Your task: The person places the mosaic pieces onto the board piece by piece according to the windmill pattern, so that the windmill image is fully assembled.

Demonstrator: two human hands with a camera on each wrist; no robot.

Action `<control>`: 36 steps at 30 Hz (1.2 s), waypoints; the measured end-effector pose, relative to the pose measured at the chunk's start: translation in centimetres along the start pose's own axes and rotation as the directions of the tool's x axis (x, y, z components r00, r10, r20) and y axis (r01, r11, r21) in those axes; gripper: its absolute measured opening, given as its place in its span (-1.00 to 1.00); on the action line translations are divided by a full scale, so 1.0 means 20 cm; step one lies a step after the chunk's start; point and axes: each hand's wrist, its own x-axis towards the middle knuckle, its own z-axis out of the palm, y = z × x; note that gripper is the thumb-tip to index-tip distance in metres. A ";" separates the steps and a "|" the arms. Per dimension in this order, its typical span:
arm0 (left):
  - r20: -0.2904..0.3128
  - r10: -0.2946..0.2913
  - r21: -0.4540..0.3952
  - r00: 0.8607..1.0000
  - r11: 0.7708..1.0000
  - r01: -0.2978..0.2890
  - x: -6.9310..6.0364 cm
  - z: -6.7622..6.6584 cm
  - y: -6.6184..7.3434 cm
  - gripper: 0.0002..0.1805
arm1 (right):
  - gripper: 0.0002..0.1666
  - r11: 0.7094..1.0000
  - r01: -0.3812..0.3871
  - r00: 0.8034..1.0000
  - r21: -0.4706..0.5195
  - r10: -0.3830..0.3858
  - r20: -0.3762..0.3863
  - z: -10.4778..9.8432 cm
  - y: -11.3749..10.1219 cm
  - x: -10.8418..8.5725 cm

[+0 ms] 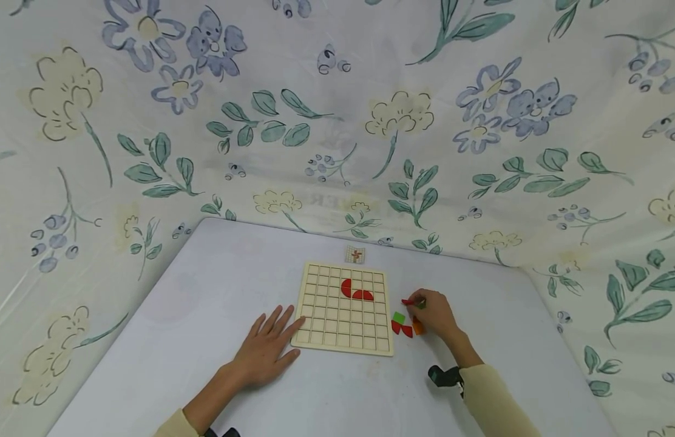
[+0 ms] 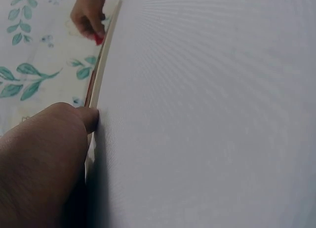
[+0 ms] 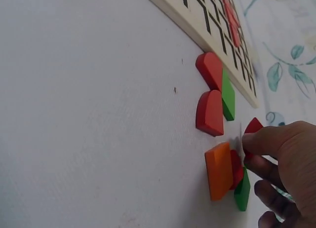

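My right hand (image 1: 437,314) pinches a red piece (image 1: 407,301) between thumb and fingers, just off the board's right side; the right wrist view shows that red piece (image 3: 254,125) at the fingertips. My left hand (image 1: 261,355) lies spread on the table, a finger on the left edge of the wooden grid board (image 1: 332,331). On the board's upper part sit several red pieces (image 1: 362,295). Under and beside my right hand (image 3: 289,164) are an orange piece (image 3: 218,171), a green piece (image 3: 242,191) and a red one, partly hidden.
Right of the board, a green square (image 1: 399,317) touches two red pieces (image 1: 407,331). A small patterned card (image 1: 355,254) lies behind the board. Floral cloth (image 1: 326,200) hangs beyond the table's back edge. Dark wrist gear (image 1: 444,376) is at my right wrist.
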 end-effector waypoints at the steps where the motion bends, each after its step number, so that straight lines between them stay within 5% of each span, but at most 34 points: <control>1: 0.003 0.000 0.000 1.000 1.000 0.000 0.00 0.00 0.00 -0.32 | -0.85 1.000 0.004 1.000 0.006 -0.004 -0.004 0.00 0.00 0.00; 11: -0.067 0.027 -0.032 0.997 0.999 -0.030 0.00 0.04 -0.02 -0.33 | -0.83 0.995 0.070 0.997 0.075 -0.071 0.004 0.01 -0.08 0.01; 22: -0.071 0.025 -0.029 0.997 0.999 -0.027 0.00 0.06 -0.03 -0.33 | -0.81 0.993 0.097 0.993 0.062 -0.101 0.054 0.05 -0.18 0.03; 36: 0.011 0.010 0.007 1.000 1.000 -0.010 0.00 -0.02 0.01 -0.33 | -0.82 0.956 0.282 0.956 0.084 -0.287 0.060 0.11 -0.29 0.05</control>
